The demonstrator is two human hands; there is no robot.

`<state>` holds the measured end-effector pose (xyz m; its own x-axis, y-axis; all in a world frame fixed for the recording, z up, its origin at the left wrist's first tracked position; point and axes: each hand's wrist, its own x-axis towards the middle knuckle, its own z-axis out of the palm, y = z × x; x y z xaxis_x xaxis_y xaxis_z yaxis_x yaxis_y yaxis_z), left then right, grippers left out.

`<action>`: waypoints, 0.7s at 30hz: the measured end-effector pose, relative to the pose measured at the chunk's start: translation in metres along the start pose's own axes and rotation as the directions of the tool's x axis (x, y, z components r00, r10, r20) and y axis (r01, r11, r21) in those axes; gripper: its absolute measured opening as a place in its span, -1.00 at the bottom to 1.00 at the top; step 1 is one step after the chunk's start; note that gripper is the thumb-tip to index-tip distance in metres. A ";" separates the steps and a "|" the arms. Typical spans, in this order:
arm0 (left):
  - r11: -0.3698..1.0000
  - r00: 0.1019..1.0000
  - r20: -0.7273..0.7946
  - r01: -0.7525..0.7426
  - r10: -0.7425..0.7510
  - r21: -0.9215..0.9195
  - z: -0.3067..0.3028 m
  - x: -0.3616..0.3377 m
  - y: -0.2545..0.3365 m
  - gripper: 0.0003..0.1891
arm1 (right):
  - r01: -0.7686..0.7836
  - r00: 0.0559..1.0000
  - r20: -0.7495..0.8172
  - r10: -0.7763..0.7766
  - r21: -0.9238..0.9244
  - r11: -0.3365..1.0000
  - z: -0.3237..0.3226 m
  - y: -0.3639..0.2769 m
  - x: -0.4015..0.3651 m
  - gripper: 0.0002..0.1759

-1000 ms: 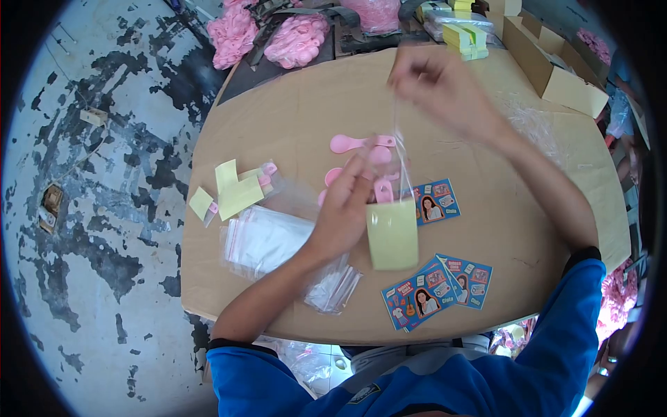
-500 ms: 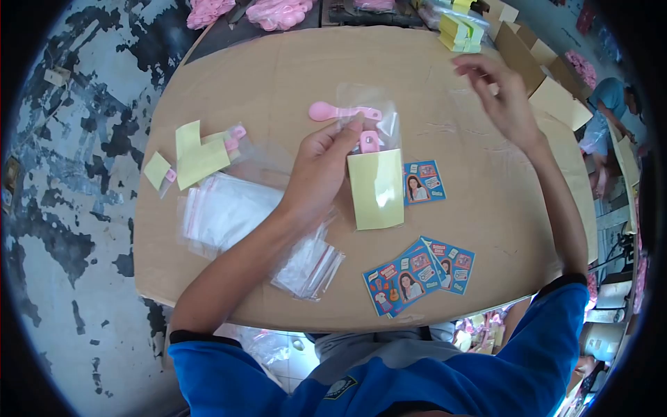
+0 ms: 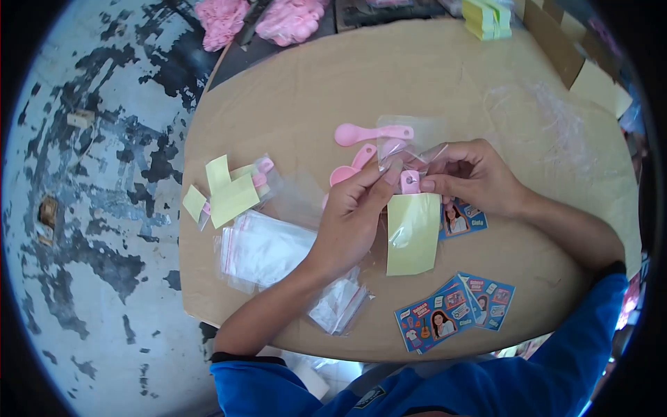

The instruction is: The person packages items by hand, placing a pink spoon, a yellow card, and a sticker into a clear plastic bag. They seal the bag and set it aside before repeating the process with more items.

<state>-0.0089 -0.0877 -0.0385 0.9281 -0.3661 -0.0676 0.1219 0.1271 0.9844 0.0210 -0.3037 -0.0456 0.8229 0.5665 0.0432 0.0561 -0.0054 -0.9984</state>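
A clear plastic bag [image 3: 410, 154] holds a yellow card [image 3: 413, 235] and a pink piece with a hole [image 3: 410, 182]. My left hand [image 3: 358, 212] pinches the bag's upper left side. On the other side, my right hand [image 3: 479, 177] has thumb and fingers closed on the bag's upper edge. Just beyond the hands lies a pink spoon [image 3: 358, 134], its handle reaching behind the clear plastic. A second pink spoon [image 3: 358, 163] shows beside my left fingers, partly covered. Under the right hand, a blue printed card [image 3: 464, 221] is partly hidden.
Left of my hands lie packed bags with yellow cards [image 3: 233, 200] and a stack of clear bags [image 3: 267, 243]. Several blue printed cards [image 3: 445, 318] overlap near the front edge. At the back stand a yellow card bundle [image 3: 486, 19], pink bundles [image 3: 290, 19] and a cardboard box [image 3: 556, 45].
My right hand has come from the back right to the bag and closed on its upper edge. My left hand still grips the bag. The view has shifted, and another pink spoon shows.
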 end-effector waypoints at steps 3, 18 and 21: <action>0.999 1.000 -0.001 -0.024 0.024 0.028 0.001 0.000 -0.001 -0.67 | -0.013 0.997 0.082 0.009 0.053 0.999 -0.005 0.003 0.006 -0.74; 0.995 1.000 0.003 -0.015 0.015 0.098 0.003 -0.005 0.008 -0.77 | 0.277 0.954 0.073 -0.291 0.156 0.948 -0.018 0.013 0.002 -0.78; 0.965 0.988 0.032 -0.155 0.151 0.211 0.002 -0.002 0.003 -0.78 | 0.282 0.941 0.146 -0.306 0.162 0.946 -0.024 0.014 0.002 -0.78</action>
<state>-0.0114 -0.0884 -0.0353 0.9243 -0.3717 0.0874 -0.1000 -0.0148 0.9949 0.0367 -0.3221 -0.0583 0.6743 0.6552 0.3405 0.1934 0.2883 -0.9378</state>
